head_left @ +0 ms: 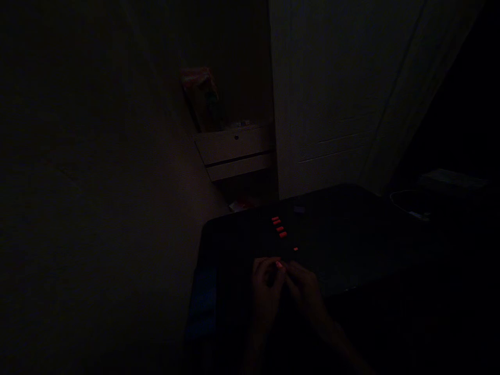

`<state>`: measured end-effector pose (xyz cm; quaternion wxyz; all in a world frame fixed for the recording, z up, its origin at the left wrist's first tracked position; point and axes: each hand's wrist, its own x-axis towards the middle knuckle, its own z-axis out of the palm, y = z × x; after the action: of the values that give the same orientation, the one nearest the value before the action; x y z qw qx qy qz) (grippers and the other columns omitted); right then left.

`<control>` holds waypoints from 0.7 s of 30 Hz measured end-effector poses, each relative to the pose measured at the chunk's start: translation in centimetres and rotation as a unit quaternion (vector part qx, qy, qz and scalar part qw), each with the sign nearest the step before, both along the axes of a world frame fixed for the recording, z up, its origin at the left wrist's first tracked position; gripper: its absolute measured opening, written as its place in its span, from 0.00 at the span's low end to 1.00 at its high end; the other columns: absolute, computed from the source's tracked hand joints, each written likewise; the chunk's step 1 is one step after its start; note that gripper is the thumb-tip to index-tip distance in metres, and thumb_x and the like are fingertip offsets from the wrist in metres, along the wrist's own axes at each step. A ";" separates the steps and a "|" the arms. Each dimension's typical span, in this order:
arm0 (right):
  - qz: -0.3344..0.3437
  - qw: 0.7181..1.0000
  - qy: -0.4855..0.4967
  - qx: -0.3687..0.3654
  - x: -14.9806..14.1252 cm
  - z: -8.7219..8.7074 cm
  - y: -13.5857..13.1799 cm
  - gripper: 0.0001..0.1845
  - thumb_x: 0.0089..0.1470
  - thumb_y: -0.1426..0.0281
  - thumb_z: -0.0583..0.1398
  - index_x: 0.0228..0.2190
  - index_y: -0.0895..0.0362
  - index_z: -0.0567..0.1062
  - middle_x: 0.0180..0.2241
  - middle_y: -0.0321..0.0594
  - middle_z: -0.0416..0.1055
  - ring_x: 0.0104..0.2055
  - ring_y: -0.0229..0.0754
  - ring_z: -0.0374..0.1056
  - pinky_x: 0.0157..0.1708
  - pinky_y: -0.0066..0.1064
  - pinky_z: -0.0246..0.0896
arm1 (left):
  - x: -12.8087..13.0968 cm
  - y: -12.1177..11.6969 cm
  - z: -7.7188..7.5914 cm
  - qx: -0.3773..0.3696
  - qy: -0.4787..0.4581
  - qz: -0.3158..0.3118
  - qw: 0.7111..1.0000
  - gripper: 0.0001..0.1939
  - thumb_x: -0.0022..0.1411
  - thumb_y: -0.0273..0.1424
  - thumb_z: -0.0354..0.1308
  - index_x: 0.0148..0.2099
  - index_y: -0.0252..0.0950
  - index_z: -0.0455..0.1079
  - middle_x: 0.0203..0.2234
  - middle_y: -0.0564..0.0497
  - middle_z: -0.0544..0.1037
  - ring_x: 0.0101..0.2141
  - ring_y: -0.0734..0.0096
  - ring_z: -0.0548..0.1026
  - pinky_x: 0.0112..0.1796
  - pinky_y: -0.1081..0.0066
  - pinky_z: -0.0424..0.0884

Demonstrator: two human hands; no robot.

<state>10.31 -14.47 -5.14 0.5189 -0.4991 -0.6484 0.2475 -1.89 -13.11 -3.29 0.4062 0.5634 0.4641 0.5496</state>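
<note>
The view is very dark. My left hand is closed in a pinch on a small glowing red-orange piece above the dark table. Beside it, my right hand has its fingertips pressed together at the same piece; whether they hold a part of it is hidden. Just beyond the hands lies a tiny red-orange piece. Farther off, several short red-orange pieces lie in a slanting row. Their exact kind is too dark to make out.
The black tabletop reaches to a pale panel at the back. A small dull block lies near its far edge. Drawers stand behind on the left. A blue item is at the left edge, a white cable at right.
</note>
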 end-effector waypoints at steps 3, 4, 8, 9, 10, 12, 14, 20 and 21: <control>-0.010 1.000 0.004 -0.007 0.0 -0.1 0.1 0.16 0.63 0.65 0.57 0.49 0.53 0.79 0.40 0.45 0.80 0.40 0.47 0.76 0.41 0.35 0.71 | 0.0 0.1 -0.1 -0.030 -0.014 -0.002 0.999 0.13 0.63 0.37 0.61 0.46 0.35 0.77 0.42 0.43 0.79 0.43 0.60 0.79 0.45 0.63 0.75; -0.006 1.000 0.006 -0.007 0.0 -0.1 0.0 0.18 0.63 0.66 0.58 0.52 0.53 0.78 0.43 0.46 0.80 0.42 0.48 0.76 0.43 0.36 0.71 | 0.0 0.1 -0.1 -0.042 -0.013 0.007 0.999 0.13 0.64 0.37 0.60 0.46 0.35 0.76 0.42 0.42 0.80 0.44 0.59 0.79 0.47 0.62 0.74; 0.024 1.000 0.000 -0.003 0.1 0.4 0.0 0.16 0.65 0.65 0.57 0.50 0.51 0.80 0.41 0.44 0.79 0.41 0.46 0.76 0.44 0.37 0.71 | -0.2 0.1 -0.2 -0.046 0.008 0.040 0.998 0.13 0.66 0.38 0.58 0.44 0.34 0.77 0.40 0.43 0.82 0.43 0.59 0.79 0.47 0.62 0.72; 0.024 1.000 -0.004 -0.002 0.2 0.5 -0.1 0.15 0.65 0.64 0.57 0.48 0.51 0.81 0.38 0.43 0.79 0.39 0.46 0.75 0.42 0.36 0.72 | -0.2 0.1 -0.1 -0.038 0.013 0.040 0.998 0.13 0.66 0.37 0.57 0.43 0.35 0.78 0.40 0.44 0.82 0.42 0.60 0.78 0.46 0.63 0.72; 0.020 1.000 -0.005 -0.003 0.2 0.6 -0.1 0.15 0.65 0.63 0.57 0.46 0.51 0.82 0.36 0.43 0.78 0.38 0.45 0.75 0.41 0.36 0.72 | -0.2 0.1 -0.1 -0.030 0.018 0.036 0.999 0.13 0.67 0.37 0.56 0.42 0.35 0.78 0.38 0.44 0.81 0.41 0.61 0.78 0.45 0.65 0.72; 0.012 1.000 0.004 -0.004 0.2 0.8 -0.1 0.15 0.64 0.62 0.59 0.46 0.51 0.82 0.36 0.42 0.77 0.37 0.44 0.74 0.39 0.35 0.72 | -0.3 0.2 -0.1 -0.027 0.027 0.024 0.999 0.14 0.67 0.38 0.55 0.38 0.35 0.77 0.34 0.46 0.80 0.36 0.64 0.77 0.40 0.68 0.71; 0.011 1.000 0.017 -0.006 0.2 0.8 -0.1 0.16 0.62 0.61 0.60 0.49 0.52 0.80 0.38 0.43 0.76 0.39 0.44 0.74 0.40 0.35 0.72 | -0.3 0.2 -0.3 -0.037 0.033 0.012 0.999 0.16 0.67 0.38 0.54 0.33 0.35 0.75 0.29 0.48 0.78 0.32 0.67 0.75 0.35 0.71 0.69; 0.005 1.000 0.015 -0.009 0.2 0.3 -0.1 0.18 0.60 0.63 0.62 0.51 0.52 0.78 0.38 0.42 0.74 0.36 0.43 0.73 0.38 0.34 0.72 | -0.2 0.1 -0.3 -0.037 0.045 -0.006 0.998 0.16 0.68 0.37 0.53 0.33 0.35 0.75 0.29 0.49 0.78 0.32 0.67 0.75 0.35 0.71 0.69; 0.000 1.000 0.018 -0.009 0.2 0.3 -0.1 0.17 0.60 0.64 0.62 0.50 0.52 0.78 0.38 0.42 0.75 0.37 0.43 0.73 0.38 0.35 0.72 | -0.2 0.1 -0.1 -0.030 0.048 -0.011 0.998 0.15 0.68 0.37 0.54 0.34 0.35 0.76 0.31 0.48 0.79 0.33 0.66 0.76 0.37 0.70 0.70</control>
<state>10.54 -14.57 -4.83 0.5258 -0.4988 -0.6372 0.2619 -2.04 -13.05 -3.42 0.4059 0.5818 0.4931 0.5035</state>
